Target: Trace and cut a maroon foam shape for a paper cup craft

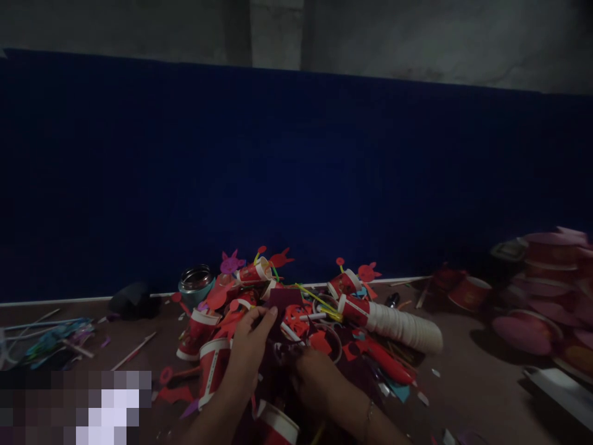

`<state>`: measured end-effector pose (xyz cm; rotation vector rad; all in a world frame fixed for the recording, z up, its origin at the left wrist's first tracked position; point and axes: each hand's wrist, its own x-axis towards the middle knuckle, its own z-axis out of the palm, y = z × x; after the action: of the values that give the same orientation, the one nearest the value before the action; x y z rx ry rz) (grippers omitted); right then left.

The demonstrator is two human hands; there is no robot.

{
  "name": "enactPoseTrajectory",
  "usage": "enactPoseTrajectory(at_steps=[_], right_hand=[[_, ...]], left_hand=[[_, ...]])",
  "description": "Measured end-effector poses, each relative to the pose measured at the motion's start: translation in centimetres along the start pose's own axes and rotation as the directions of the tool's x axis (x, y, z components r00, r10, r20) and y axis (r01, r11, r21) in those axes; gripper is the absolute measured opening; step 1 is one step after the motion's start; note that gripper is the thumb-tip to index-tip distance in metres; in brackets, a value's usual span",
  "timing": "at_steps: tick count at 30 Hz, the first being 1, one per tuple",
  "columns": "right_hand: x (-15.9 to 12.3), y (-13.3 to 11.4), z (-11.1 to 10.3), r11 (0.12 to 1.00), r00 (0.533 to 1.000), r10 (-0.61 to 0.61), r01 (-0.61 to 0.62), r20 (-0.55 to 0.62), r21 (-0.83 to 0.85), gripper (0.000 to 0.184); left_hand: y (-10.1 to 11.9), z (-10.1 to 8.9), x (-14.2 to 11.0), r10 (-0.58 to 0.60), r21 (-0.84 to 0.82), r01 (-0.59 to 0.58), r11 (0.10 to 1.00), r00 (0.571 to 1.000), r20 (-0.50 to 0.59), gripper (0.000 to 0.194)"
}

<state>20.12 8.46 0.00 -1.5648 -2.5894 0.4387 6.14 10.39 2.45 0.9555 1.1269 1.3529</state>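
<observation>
My left hand (252,337) pinches a dark maroon sheet of paper (286,298) between thumb and fingers, in the middle of a heap of cup crafts. Just to its right and lower, my right hand (317,377) is curled closed, its fingertips beside a dark, shiny object that is too dim to name. Red paper cups (215,364) with white rims stand and lie around both hands. Red paper cut-outs (296,318) and white sticks are in a cup in front of my hands. Another red cup (278,425) lies at the bottom edge, between my forearms.
A stack of nested paper cups (403,327) lies to the right, above a red tool-like object (391,364). An open teal jar (196,283) stands at the back left. More cups with pink paper (551,296) pile up far right. A blue partition (296,173) rises behind.
</observation>
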Motion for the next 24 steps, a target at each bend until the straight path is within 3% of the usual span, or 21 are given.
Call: enactPoseTrajectory(at_steps=[6, 12, 19, 24], right_hand=[[-0.4, -0.1, -1.0, 0.988, 0.985, 0.149, -0.144, 0.089, -0.059, 0.026], [-0.2, -1.3, 0.0, 0.958, 0.954, 0.280, -0.271, 0.104, -0.092, 0.025], [0.0, -1.3, 0.6, 0.947, 0.945, 0.320, -0.317, 0.072, -0.053, 0.034], [0.0, -1.3, 1.1, 0.944, 0.941, 0.330, -0.330, 0.072, -0.014, 0.030]], left_hand=[[0.2, 0.2, 0.0, 0.019, -0.014, -0.019, 1.000, 0.999, -0.026, 0.025], [-0.1, 0.1, 0.0, 0.002, -0.036, -0.003, 0.999, 0.999, -0.040, 0.026], [0.2, 0.5, -0.2, -0.105, -0.109, 0.090, 0.990, 0.986, -0.133, 0.031], [-0.2, 0.5, -0.1, -0.099, -0.125, 0.092, 0.988, 0.994, -0.051, 0.032]])
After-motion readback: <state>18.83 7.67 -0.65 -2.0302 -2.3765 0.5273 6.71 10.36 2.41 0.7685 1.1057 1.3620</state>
